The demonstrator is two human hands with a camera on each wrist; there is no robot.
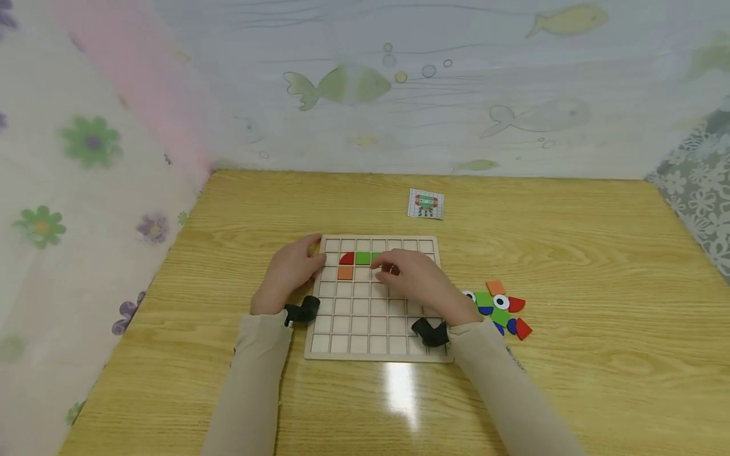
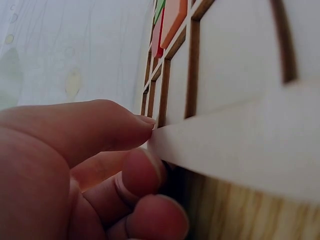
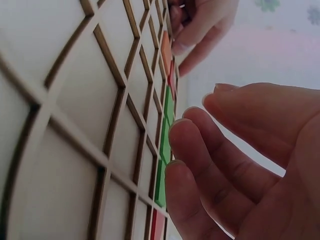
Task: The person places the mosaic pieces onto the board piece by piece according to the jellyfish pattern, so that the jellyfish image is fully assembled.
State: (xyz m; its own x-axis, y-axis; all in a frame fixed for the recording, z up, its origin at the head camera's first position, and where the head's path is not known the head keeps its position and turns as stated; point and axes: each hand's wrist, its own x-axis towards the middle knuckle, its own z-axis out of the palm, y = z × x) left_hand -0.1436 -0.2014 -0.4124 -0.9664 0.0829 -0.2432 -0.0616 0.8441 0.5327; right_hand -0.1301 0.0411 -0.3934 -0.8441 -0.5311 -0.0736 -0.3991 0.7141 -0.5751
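Note:
A pale wooden grid board [image 1: 342,325] lies on the table. My left hand [image 1: 289,271] holds its left edge, with the thumb [image 2: 122,125] at the rim and the other fingers curled beside and below it. Above the upper part of the board is my right hand [image 1: 419,282], its fingers [image 3: 185,150] loosely bent and nothing between them and the thumb. One row of cells holds a red quarter-circle [image 1: 347,258], several green squares [image 1: 362,258] and another red piece [image 3: 157,225]. An orange square [image 1: 345,272] sits under the first red one. The right hand partly hides this row in the head view.
Right of the board lie loose pieces: an orange square [image 1: 495,287], green squares [image 1: 500,316], red quarter-circles [image 1: 523,329], blue pieces [image 1: 511,327] and white eye pieces [image 1: 500,302]. A small picture card [image 1: 425,204] lies behind the board, before a cloth-covered wall [image 1: 353,139].

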